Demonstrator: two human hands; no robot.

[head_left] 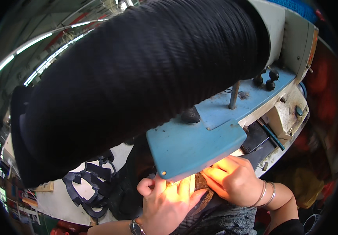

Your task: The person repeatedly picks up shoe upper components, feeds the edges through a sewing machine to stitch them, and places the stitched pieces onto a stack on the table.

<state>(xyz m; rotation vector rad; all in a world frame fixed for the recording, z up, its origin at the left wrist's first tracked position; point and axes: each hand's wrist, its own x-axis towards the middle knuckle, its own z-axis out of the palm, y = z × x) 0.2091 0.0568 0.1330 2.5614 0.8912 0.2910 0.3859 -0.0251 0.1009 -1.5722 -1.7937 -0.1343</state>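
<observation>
My left hand (165, 207) reaches beneath a blue machine head cover (196, 147), fingers spread and stretched forward, thumb beside a rough brown piece of material (205, 194). Bright warm light falls on the fingers, whose tips are partly hidden under the cover. From the right, my right hand (237, 180) bends over the same piece, its fingers pressed together at the edge. What the piece looks like under the cover cannot be seen.
A large black ribbed tube (145, 78) fills the upper view in front of the machine. Dark cut pieces (84, 184) lie heaped on the pale table (55, 201) at left. A teal pen-like tool (271, 135) and black knobs (271, 79) are on the right.
</observation>
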